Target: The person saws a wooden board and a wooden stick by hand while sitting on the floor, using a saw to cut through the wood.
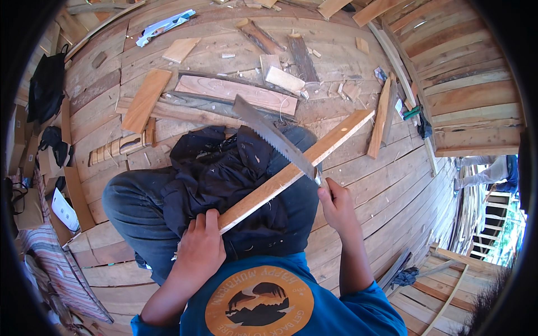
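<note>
**Sawing a slat across the lap**

I am looking down at a seated person on a plank floor. My left hand is closing fully around the near end of a long pale slat, fingers wrapped over its top edge, pinning it against the dark cloth on the lap. The slat is running up and to the right, over the knees, its far end hanging above the floor near a loose board.

My right hand is gripping the handle of a handsaw; the fingers are curled tight, though the handle itself is mostly hidden under the hand. The blade is lying across the slat, touching it just beside the right hand, teeth facing down-left, tip pointing up and away to the left.

Offcuts are lying scattered beyond the knees: a wide reddish plank and a short flat board well apart from the hands.
</note>
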Tool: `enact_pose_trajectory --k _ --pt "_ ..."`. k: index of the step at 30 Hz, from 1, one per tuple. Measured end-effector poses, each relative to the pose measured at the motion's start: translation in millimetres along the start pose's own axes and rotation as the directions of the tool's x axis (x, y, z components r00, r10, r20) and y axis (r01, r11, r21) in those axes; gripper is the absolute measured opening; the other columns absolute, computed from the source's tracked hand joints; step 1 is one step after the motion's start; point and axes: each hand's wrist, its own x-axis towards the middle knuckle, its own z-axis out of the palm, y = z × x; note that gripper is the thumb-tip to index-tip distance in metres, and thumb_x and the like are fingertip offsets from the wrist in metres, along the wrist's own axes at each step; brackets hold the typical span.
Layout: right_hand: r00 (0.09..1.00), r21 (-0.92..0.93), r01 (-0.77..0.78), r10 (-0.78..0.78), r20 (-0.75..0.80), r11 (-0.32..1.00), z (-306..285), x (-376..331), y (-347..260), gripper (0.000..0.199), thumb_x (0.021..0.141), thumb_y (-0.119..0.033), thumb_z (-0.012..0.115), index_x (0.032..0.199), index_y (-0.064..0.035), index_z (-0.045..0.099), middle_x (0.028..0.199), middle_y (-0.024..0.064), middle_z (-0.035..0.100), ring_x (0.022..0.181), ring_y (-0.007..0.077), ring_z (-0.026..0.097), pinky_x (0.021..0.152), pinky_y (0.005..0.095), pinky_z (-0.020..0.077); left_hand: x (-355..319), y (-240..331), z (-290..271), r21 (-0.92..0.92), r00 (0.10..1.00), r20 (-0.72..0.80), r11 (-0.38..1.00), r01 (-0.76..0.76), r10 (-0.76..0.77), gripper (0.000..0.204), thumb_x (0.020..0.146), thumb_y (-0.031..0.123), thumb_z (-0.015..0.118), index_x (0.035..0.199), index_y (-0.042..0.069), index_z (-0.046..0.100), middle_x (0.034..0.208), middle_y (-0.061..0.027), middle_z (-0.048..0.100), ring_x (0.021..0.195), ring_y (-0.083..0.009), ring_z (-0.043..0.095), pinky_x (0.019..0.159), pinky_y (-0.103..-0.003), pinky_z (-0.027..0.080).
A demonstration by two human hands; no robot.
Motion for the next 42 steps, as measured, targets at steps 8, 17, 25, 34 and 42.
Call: enact_pose_trajectory --k 8,17,25,34,42 --pt "0.987 -0.224 0.092 -0.060 0.148 0.970 24.6 -36.6 -21.2 0.047 0.087 -0.047 0.067 0.077 -0.0022 0.055 0.056 0.0198 0.054 0.057 0.0410 0.060 0.051 0.0465 0.0462 14.8 -15.3 14.9 0.071 0.992 0.126 0.998 -0.001 -0.008 0.034 0.083 0.025 0.066 0.100 -0.001 0.054 0.085 -0.0205 0.064 0.077 -0.0409 0.067 0.071 -0.049 0.054" --pt "0.990 -0.374 -0.130 0.138 -0.006 0.918 -7.2 -34.8 1.2 0.049 0.087 -0.047 0.068 0.071 -0.0020 0.056 0.053 0.0190 0.054 0.055 0.0408 0.061 0.051 0.0478 0.0477 8.0 -17.2 39.9 0.107 0.999 0.019 0.994 0.034 -0.036 0.037 0.075 0.021 0.071 0.099 -0.001 0.053 0.085 -0.0196 0.063 0.079 -0.0381 0.066 0.070 -0.046 0.054" --pt "0.994 -0.388 -0.008 0.050 0.099 0.922 17.8 -52.9 14.9 0.052 0.087 -0.054 0.063 0.079 -0.0029 0.062 0.058 0.0188 0.059 0.059 0.0400 0.064 0.055 0.0472 0.0505 8.2 -14.0 45.5 0.143 0.997 0.013 0.987 0.074 -0.076 0.039 0.071 0.019 0.073 0.097 0.000 0.051 0.083 -0.0174 0.061 0.078 -0.0355 0.066 0.068 -0.044 0.054" --pt "0.975 -0.320 -0.224 0.217 -0.057 0.921 -25.1 -18.2 40.9 0.050 0.093 -0.045 0.059 0.074 0.0014 0.060 0.059 0.0215 0.057 0.059 0.0401 0.062 0.054 0.0458 0.0464 8.4 -11.1 47.5 0.159 0.996 0.017 0.984 0.081 -0.085 0.041 0.071 0.014 0.072 0.101 -0.002 0.048 0.087 -0.0207 0.059 0.079 -0.0409 0.064 0.068 -0.048 0.053" --pt "0.952 -0.240 -0.281 0.238 -0.191 0.929 -44.1 -0.2 94.1 0.054 0.096 -0.044 0.056 0.071 0.0036 0.057 0.057 0.0221 0.052 0.051 0.0363 0.052 0.051 0.0452 0.0407 8.8 -11.6 51.3 0.187 0.999 0.003 0.981 0.052 -0.054 0.041 0.069 0.014 0.073 0.098 0.000 0.048 0.087 -0.0186 0.057 0.076 -0.0377 0.065 0.066 -0.044 0.054"
